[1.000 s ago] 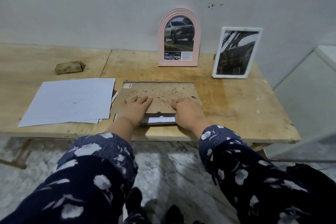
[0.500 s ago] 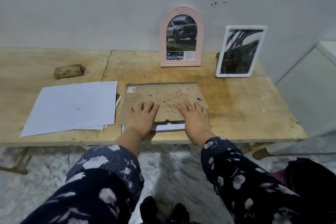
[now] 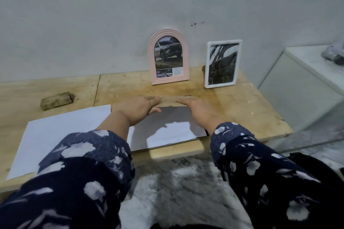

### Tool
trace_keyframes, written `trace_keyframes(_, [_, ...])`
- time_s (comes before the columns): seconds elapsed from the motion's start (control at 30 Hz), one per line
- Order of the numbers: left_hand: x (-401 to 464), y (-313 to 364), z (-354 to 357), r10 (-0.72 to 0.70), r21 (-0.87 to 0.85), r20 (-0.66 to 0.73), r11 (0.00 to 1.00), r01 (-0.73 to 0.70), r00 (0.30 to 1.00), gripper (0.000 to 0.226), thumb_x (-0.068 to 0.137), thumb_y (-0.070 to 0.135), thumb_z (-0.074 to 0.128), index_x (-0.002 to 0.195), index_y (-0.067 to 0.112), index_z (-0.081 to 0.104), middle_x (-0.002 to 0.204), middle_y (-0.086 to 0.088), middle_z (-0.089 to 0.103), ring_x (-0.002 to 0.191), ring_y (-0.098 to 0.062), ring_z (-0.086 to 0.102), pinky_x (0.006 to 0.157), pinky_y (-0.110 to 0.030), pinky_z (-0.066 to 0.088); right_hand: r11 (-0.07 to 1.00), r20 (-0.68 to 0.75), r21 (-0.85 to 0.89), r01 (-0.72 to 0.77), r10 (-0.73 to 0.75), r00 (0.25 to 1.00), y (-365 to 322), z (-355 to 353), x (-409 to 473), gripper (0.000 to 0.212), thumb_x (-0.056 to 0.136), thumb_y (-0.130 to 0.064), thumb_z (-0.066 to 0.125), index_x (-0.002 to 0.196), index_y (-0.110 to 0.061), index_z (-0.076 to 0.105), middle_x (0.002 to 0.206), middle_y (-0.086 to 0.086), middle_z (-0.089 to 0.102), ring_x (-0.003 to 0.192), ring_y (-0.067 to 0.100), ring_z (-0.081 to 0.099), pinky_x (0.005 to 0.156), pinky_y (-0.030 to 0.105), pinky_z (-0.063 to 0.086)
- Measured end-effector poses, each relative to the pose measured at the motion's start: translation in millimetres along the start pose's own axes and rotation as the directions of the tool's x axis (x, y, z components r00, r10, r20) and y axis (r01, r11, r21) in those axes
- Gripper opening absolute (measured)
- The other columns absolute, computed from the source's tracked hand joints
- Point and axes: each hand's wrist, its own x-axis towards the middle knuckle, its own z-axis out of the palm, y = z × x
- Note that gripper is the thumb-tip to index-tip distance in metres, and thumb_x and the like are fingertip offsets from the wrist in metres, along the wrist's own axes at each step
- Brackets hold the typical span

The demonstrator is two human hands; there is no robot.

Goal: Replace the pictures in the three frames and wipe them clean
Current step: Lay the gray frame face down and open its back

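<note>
Step in hand: the third frame [image 3: 167, 126] lies face down at the near edge of the bench [image 3: 242, 109], and I judge that its brown backing board [image 3: 168, 100] is being slid away from the person to open it.
Left hand: the left hand [image 3: 136, 108] lies flat on the left part of the board, fingers straight and pressing; the thumb seems to hook under the near edge of the board, but it is blurred.
Right hand: the right hand [image 3: 197, 106] also lies flat on the board with straight fingers, holding nothing.
Inside the frame: a white sheet is visible where the board no longer covers it; I cannot tell whether it is the old picture or only the inner paper.
Other frames: the pink arched frame [image 3: 168, 57] and the white frame [image 3: 222, 64] stand upright against the wall, each with a car picture, well apart from the hands.
Loose paper: white sheets [image 3: 61, 135] lie on the bench just left of the open frame.
Also there: a brown block [image 3: 56, 100] lies far left.
Risk 1: the frame hangs partly over the bench edge, so a strong push or pull could tip it to the floor.
Risk 2: uneven pressure from the two hands may jam the board in its groove.
Risk 3: if the board travels far, it may knock the pink arched frame over.
</note>
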Motion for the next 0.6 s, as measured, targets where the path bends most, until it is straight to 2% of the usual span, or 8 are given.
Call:
trace_keyframes(0.1, [13.7,8.9,-25.7,0.031,0.086,0.009,0.996,-0.031,0.999,0.064,0.095,0.059,0.015,0.150,0.030,0.029,0.149,-0.001,0.043,0.128,-0.028,0.048,0.090,-0.038,0.048,0.998,0.011,0.035,-0.057,0.056,0.998,11.2,-20.4,-3.6,0.063,0.092,0.000,0.038,0.140,-0.040,0.044,0.135,0.003,0.058,0.116,0.026,0.057,0.098,0.037,0.047])
trace_keyframes(0.23, [33.4,32.2,-46.1,0.072,0.128,-0.024,0.989,-0.069,0.997,0.062,0.096,0.060,0.017,0.150,0.032,0.030,0.145,-0.004,0.048,0.126,-0.027,0.050,0.090,-0.037,0.046,0.990,-0.083,-0.020,-0.139,0.137,0.987,35.0,-45.9,-20.2,0.069,0.088,0.004,0.038,0.138,-0.043,0.044,0.130,0.003,0.061,0.111,0.027,0.059,0.091,0.034,0.047])
trace_keyframes(0.33, [47.6,62.0,-45.7,0.109,0.094,-0.061,0.990,-0.103,0.992,0.061,0.096,0.059,0.018,0.150,0.032,0.029,0.148,-0.001,0.044,0.124,-0.026,0.050,0.086,-0.035,0.045,0.984,-0.153,-0.076,-0.162,0.149,0.977,60.8,-50.4,-36.9,0.063,0.089,-0.004,0.045,0.136,-0.045,0.045,0.134,-0.005,0.059,0.116,0.022,0.058,0.095,0.033,0.048])
trace_keyframes(0.43, [69.6,96.2,-34.9,0.129,0.015,-0.052,0.992,-0.129,0.990,0.061,0.096,0.059,0.020,0.150,0.032,0.029,0.152,0.001,0.039,0.130,-0.025,0.045,0.097,-0.040,0.045,0.982,-0.227,-0.060,-0.179,0.161,0.961,94.2,-46.0,-57.7,0.054,0.090,-0.010,0.052,0.134,-0.042,0.051,0.136,-0.009,0.057,0.122,0.019,0.055,0.103,0.035,0.043])
trace_keyframes(0.5, [90.5,120.4,-23.9,0.144,0.012,-0.045,0.990,-0.144,0.989,0.061,0.096,0.060,0.019,0.150,0.033,0.028,0.153,0.004,0.037,0.134,-0.024,0.042,0.100,-0.042,0.044,0.964,-0.230,-0.113,-0.242,0.211,0.950,121.3,-41.9,-71.1,0.058,0.089,-0.010,0.056,0.136,-0.043,0.047,0.137,-0.010,0.056,0.124,0.019,0.052,0.106,0.039,0.040])
trace_keyframes(0.6, [115.6,151.9,-7.3,0.155,0.069,-0.056,0.986,-0.151,0.986,0.063,0.095,0.063,0.015,0.150,0.036,0.023,0.154,0.008,0.035,0.137,-0.021,0.038,0.104,-0.044,0.040,0.927,-0.180,-0.205,-0.315,0.280,0.943,152.9,-36.2,-86.8,0.076,0.081,-0.006,0.066,0.141,-0.044,0.037,0.142,-0.009,0.050,0.129,0.021,0.046,0.111,0.044,0.033])
